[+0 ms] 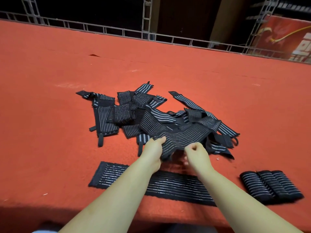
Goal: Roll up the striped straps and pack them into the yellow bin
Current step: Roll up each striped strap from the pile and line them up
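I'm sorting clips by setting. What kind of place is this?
Probably a workshop or warehouse packing station. A long table covered in red felt holds a pile of striped straps, with rolled straps set aside, and metal racking stands behind. Both hands grip one strap.

Middle of flat strap (176, 185) hidden under both forearms. Fingertips of left hand (152, 151) tucked beneath lifted strap (181, 137); fingers of right hand (196, 153) blurred. Lower layers of strap pile (134, 113) covered. Red poster (286, 39) cut off at right edge.
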